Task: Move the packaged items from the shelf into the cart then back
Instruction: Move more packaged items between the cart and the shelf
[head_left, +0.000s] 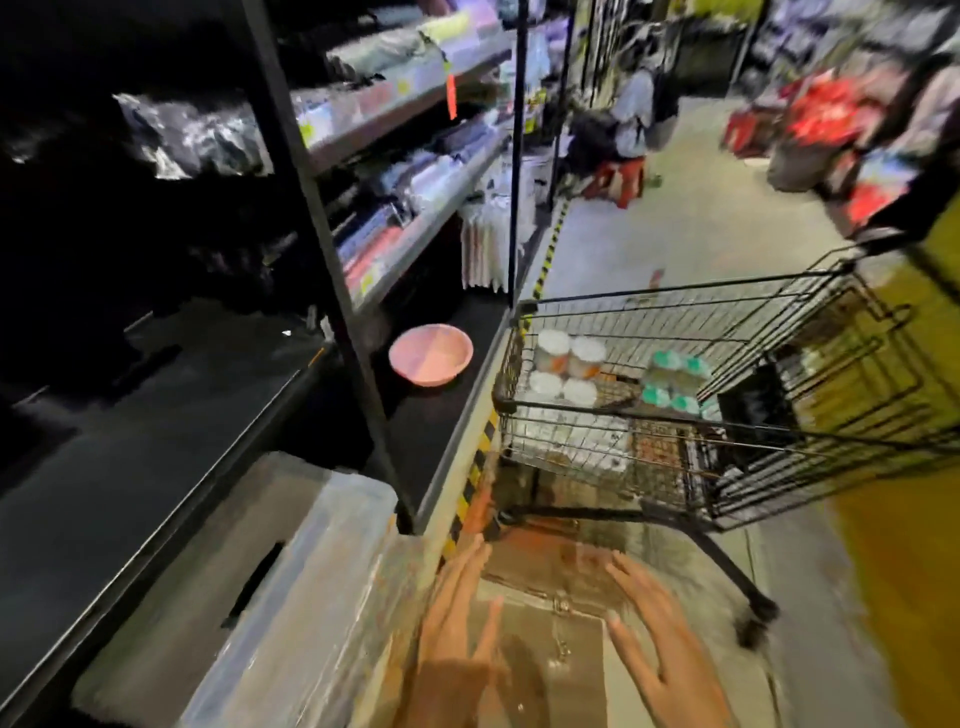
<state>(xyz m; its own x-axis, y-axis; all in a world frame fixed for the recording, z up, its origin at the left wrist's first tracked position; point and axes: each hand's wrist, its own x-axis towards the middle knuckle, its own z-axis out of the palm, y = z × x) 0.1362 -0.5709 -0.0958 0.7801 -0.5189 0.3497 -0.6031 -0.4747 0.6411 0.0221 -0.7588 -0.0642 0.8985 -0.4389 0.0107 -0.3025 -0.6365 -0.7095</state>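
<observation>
A black wire shopping cart (675, 467) stands in the aisle ahead of me, right of the shelving. Inside it lie a pack of white-lidded containers (566, 366) and a green-and-white wrapped pack (675, 384). The dark metal shelf unit (332, 218) on the left carries rows of packaged items (415, 187) on its upper levels. My left hand (462, 623) and my right hand (660, 634) are low in the view, blurred, fingers spread, holding nothing, just short of the cart's near end.
A pink basin (431, 354) rests on the shelf's dark bottom level. A clear plastic storage bin (291, 597) sits on the floor at my left. A person (631, 111) sits on a red stool (621, 179) far down the aisle. Red merchandise is stacked at right.
</observation>
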